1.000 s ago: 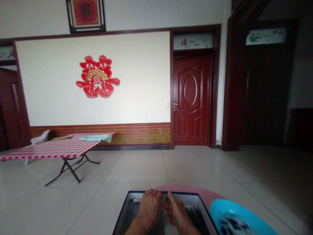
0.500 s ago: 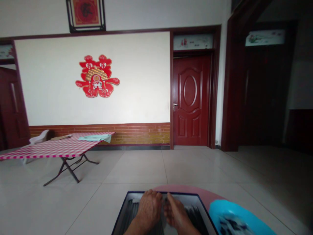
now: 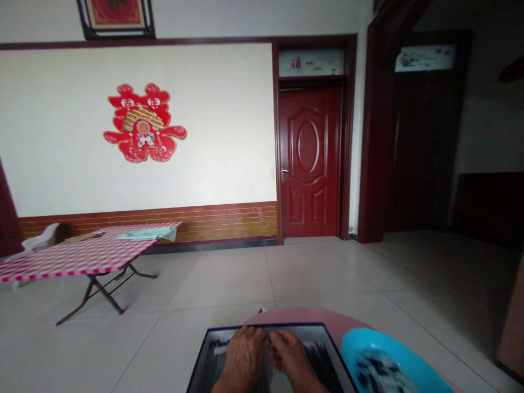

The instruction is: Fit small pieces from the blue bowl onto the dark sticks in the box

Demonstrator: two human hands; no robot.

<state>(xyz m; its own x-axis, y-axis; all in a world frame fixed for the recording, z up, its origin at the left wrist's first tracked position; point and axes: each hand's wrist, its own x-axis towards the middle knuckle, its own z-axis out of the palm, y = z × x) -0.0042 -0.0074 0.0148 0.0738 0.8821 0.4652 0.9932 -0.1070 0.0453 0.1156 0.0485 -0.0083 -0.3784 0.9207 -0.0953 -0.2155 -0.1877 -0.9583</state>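
Both hands are over a white tray with a dark blue rim [image 3: 313, 331], low in the head view. Thin dark strips [image 3: 320, 357] lie side by side within it, showing beyond either hand. My left hand [image 3: 244, 355] is closed, its back towards me and its fingertips bent down out of sight. Close beside it, my right hand [image 3: 290, 355] pinches with thumb and fingers. A small dark bit appears between the two hands, too small and blurred to name. Whatever either hand grips is mostly hidden.
The tray rests on a round pink tabletop [image 3: 305, 315]. At its right stands a bright blue basin [image 3: 352, 339] holding black and white pieces [image 3: 382, 371]. Farther left is a folding table with a checked cloth [image 3: 90, 252]. A red door [image 3: 309, 164] is at the back.
The view has turned a little to the right. My right hand's thumb, which pointed up before, has come down into a pinch beside my left hand. My left hand remains closed over the tray.
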